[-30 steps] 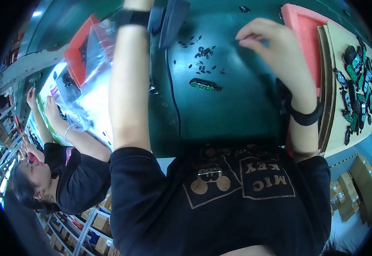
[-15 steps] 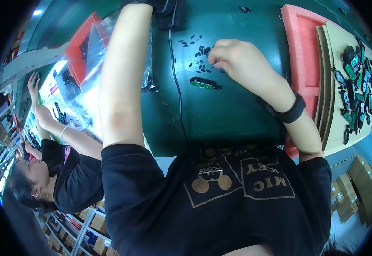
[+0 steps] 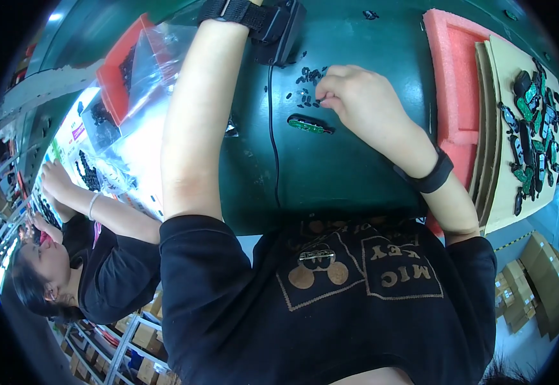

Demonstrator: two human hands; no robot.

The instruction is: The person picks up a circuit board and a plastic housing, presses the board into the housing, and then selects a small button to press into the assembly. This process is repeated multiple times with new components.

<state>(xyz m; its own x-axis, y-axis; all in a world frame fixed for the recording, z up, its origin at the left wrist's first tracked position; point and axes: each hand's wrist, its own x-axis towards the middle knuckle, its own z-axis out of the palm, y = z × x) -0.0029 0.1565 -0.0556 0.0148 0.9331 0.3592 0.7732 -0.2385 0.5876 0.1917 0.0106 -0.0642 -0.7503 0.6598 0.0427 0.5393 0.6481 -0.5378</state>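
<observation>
My right hand (image 3: pixel 359 93) is over the green table, its thumb and fingers pinched together. Whatever they hold, if anything, is too small or hidden to make out. Just left of the fingertips lie several small black parts (image 3: pixel 308 76), scattered on the surface. Below them rests an oblong black piece with a green circuit board (image 3: pixel 309 124), apart from my hand. My left forearm (image 3: pixel 199 122) reaches up to the top edge, with a black strap and a black box (image 3: pixel 280 35) at the wrist. The left hand itself is beyond the picture.
A black cable (image 3: pixel 274 141) runs down the table from the box. To the right, pink foam (image 3: pixel 446 77) and stacked cardboard (image 3: pixel 494 154) bear many circuit-board pieces (image 3: pixel 536 128). A red bin (image 3: pixel 116 83) and clear bags (image 3: pixel 154 64) are at left, beside a co-worker (image 3: pixel 106 269).
My left arm and the black box have shifted right, and the cable with them. The right hand has moved slightly down, still pinched. The co-worker's arm has drawn back.
</observation>
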